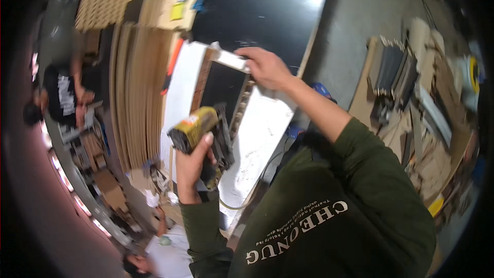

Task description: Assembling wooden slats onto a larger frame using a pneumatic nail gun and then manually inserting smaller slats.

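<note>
In the lower middle, my left hand (pixel 191 167) is wrapped round the grip of a yellow-and-black nail gun (pixel 198 126). The gun's dark nose side is by the near part of a narrow wooden frame (pixel 203 80), which lies on the bench. Two rough-edged brown strips form the frame's long sides, and a white end piece (pixel 231 59) joins them at the far end. Closed on the right end of that piece is my right hand (pixel 265 69), its thumb and fingers at the corner. Whether the gun's nose touches the frame is hard to tell.
The frame rests on a bench with a white surface (pixel 262 128) and a black panel (pixel 247 7) beyond. An air hose (pixel 239 207) trails below the gun. Stacked brown boards (pixel 139 87) stand left. Cardboard scraps (pixel 411 139) lie right. Two other people (pixel 64 92) work at left and lower left.
</note>
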Tool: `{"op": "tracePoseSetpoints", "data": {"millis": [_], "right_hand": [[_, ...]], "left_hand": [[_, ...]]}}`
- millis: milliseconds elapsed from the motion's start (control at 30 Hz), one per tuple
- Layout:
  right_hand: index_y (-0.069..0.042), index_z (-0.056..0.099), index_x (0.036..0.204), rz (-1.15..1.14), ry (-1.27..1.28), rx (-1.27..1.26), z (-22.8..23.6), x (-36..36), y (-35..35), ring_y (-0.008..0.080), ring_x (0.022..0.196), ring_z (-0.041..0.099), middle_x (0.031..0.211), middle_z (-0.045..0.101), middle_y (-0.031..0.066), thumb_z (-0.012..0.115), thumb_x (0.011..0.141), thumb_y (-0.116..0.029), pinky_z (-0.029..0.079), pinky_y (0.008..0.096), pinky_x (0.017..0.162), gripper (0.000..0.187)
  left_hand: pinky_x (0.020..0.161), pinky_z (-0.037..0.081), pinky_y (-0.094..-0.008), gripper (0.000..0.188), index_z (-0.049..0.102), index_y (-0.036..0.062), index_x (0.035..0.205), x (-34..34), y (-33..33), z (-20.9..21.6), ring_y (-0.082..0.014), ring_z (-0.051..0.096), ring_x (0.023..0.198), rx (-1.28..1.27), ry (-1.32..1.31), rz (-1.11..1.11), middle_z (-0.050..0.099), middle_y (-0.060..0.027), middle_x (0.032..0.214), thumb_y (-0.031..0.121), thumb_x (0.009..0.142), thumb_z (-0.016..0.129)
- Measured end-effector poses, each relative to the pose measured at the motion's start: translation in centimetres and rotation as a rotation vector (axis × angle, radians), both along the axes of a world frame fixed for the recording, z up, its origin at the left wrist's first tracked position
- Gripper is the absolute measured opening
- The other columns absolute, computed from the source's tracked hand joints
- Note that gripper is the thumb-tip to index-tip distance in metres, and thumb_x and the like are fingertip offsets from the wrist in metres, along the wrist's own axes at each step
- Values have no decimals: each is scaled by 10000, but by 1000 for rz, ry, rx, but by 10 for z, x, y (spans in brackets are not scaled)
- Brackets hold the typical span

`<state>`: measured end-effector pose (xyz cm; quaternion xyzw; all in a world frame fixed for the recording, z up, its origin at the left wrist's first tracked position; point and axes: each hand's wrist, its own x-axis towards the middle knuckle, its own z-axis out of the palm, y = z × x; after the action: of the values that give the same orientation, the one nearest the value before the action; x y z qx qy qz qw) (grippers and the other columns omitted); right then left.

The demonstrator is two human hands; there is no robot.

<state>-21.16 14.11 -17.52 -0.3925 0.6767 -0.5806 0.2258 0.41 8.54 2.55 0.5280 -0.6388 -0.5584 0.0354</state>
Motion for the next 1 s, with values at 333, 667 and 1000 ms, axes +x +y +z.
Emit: {"op": "tracePoseSetpoints", "data": {"millis": [333, 667, 1000], "right_hand": [[-87, 635, 1034, 695, 10, -115, 71, 154, 24, 275, 972, 611, 1063, 634, 101, 621, 847, -67, 473, 373, 887, 188], [-46, 512, 1159, 1115, -995, 290, 173, 309, 73, 133, 951, 562, 1031, 600, 35, 667, 878, -96, 447, 304, 837, 325], [-140, 487, 814, 880, -1248, 140, 167, 302, 77, 171, 773, 429, 705, 429, -6, 652, 754, -261, 363, 271, 751, 213]], "left_hand": [[692, 467, -238, 272, 569, 7, 1119, 264, 119, 8, -92, 570, 735, -177, 483, 812, 608, -44, 804, 113, 872, 612], [813, 501, -371, 434, 603, -30, 1189, 306, 150, 30, -359, 637, 931, -1116, 62, 520, 643, -218, 1027, 97, 775, 638], [728, 511, -374, 606, 530, -21, 1266, 261, 159, -61, -345, 624, 860, -1050, 144, 627, 620, -188, 1011, 126, 714, 735]]}}
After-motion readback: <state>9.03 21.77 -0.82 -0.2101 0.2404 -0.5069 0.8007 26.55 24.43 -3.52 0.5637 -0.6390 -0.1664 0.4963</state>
